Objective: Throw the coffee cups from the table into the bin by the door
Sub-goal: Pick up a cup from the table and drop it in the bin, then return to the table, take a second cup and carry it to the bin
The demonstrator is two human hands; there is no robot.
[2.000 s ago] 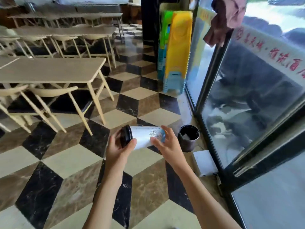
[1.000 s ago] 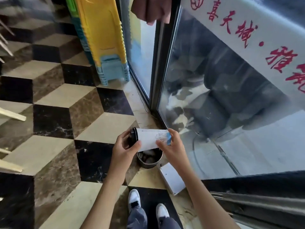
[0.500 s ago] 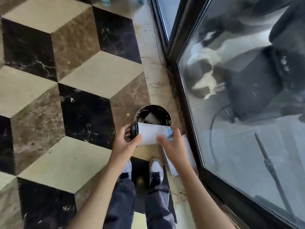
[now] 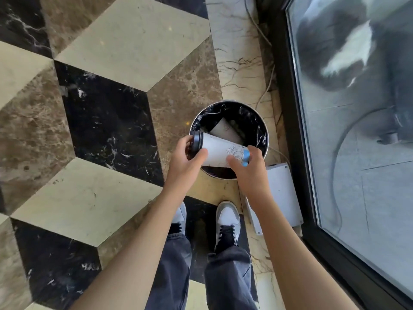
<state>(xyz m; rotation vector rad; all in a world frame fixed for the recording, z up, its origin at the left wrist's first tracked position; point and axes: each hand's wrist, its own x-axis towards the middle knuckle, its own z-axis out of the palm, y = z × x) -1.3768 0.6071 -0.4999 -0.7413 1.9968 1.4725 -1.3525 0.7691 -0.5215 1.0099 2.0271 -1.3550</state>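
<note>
The coffee cup (image 4: 220, 152) and both hands are covering the near part of the bin (image 4: 263, 128), the right forearm (image 4: 279, 222) is hiding part of the white box (image 4: 282, 193), and a second cup (image 4: 225, 130) is lying half hidden inside.

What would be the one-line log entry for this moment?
phase: over bin | coffee cup: sideways, unreleased | left hand: lid end | right hand: base end

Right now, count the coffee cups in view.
2. One white coffee cup lies sideways between the left hand and right hand above the bin; another cup lies inside. More may be hidden beneath.
</note>
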